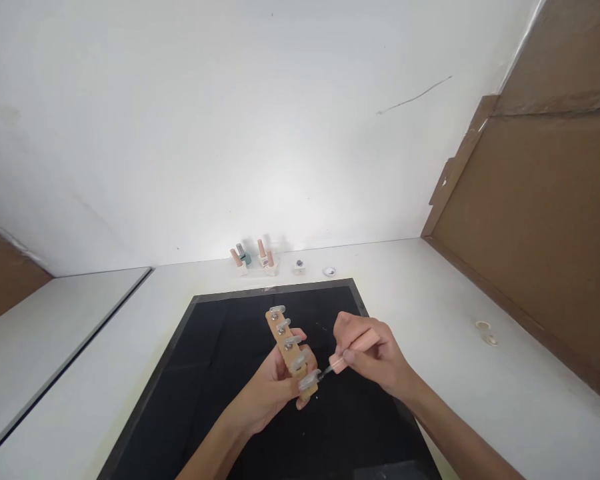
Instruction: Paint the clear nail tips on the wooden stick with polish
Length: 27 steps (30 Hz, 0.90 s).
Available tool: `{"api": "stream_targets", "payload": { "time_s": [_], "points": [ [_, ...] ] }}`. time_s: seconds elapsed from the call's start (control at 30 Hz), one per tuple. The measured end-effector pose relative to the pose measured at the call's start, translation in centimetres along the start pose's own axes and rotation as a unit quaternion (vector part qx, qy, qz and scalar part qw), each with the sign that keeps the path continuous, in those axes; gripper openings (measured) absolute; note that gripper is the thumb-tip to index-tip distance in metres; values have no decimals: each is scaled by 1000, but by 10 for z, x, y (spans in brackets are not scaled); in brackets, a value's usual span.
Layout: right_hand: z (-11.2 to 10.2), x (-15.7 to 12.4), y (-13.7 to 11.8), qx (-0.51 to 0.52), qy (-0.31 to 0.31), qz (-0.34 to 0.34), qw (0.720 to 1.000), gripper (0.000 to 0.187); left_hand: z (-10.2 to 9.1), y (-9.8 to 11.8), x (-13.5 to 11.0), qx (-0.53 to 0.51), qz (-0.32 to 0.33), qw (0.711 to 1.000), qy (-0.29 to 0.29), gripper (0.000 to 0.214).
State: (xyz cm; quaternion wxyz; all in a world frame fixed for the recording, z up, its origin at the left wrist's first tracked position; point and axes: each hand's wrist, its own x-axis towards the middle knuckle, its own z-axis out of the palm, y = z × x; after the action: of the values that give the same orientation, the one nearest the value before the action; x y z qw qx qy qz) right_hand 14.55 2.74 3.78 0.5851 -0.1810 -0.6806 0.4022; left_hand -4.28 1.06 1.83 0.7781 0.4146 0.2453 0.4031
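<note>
My left hand (275, 387) is closed around a wooden nail-tip stand (285, 333), tilted over the black mat. Several pale, translucent false nails stick out across it on small metal mounts. In my right hand (375, 360) is a nail polish brush (357, 348) with a peach-coloured cap handle, pinched between thumb and fingers. Its bristle end meets the edge of the nearest false nail (310, 380), at the lower end of the stand. My left thumb lies beside that same nail. The left fingers are partly hidden behind the stand.
Several nail polish bottles (269, 265) stand by the wall at the back, beside an uncapped small bottle (299, 267) and a small white dish (329, 272). The black mat (220, 347) covers the middle of the white table. Two small round pieces (487, 332) lie at right, near a cardboard panel (540, 233).
</note>
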Motion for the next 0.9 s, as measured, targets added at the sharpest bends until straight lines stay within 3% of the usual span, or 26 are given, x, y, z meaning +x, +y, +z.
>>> {"api": "stream_targets", "payload": {
  "time_s": [0.7, 0.8, 0.9],
  "points": [
    [-3, 0, -9, -37, -2, -44, 998, 29, 4, -7, -3, -9, 9, 1000, 18, 53],
    [-15, 2, -4, 24, 125, -15, 992, 29, 6, -6, -4, -4, 17, 1000, 7, 53],
    [-26, 3, 0, 43, 157, 19, 986, 28, 11, -3, -6, 20, 31, 999, 15, 53]
  ]
}}
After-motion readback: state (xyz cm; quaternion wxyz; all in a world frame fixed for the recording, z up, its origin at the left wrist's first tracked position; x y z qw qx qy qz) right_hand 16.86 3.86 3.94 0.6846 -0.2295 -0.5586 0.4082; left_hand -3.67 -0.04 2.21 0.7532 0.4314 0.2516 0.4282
